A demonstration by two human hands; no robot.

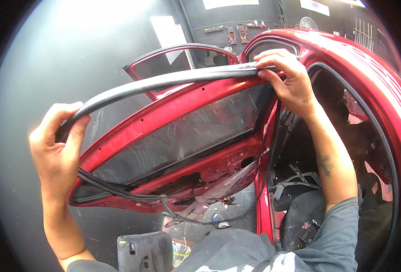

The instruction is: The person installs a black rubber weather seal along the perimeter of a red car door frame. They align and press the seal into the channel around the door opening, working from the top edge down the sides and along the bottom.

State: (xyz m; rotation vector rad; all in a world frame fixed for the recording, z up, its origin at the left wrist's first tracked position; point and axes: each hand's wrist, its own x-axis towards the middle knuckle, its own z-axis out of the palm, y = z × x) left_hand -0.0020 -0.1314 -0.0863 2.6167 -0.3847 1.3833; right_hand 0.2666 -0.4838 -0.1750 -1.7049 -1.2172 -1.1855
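Head view, left to right: a person's left hand (51,149) pinches one side of a black rubber strip (164,80) between thumb and fingers, at the outer end of an open red car door (119,139). The strip arches from that grip across the upper part of the view, above the door's bare top edge, where small dark holes show. Work along this edge looks unfinished: no part of the strip visibly sits in place between the two grips, and the whole span appears to be held up by hand.

Below the left hand, a dark loose length (119,188) sags across the door's lower part and trails beneath it; whether it belongs to the same strip cannot be told. A grey door panel (146,249) stands apart from the door near the lower edge, and the door's inner metal is exposed, with a clear plastic sheet (227,181) hanging partly over it. The window glass (182,131) is in place. Behind, a second red door (159,70) stands open.

Farther right, the right hand (293,84) grips the strip near the door's hinge side; contact with the frame there is unclear. At far right, the red car body (372,72) surrounds a doorway whose own dark seal (378,124) lines the rim, with a dark seat (304,211) inside.
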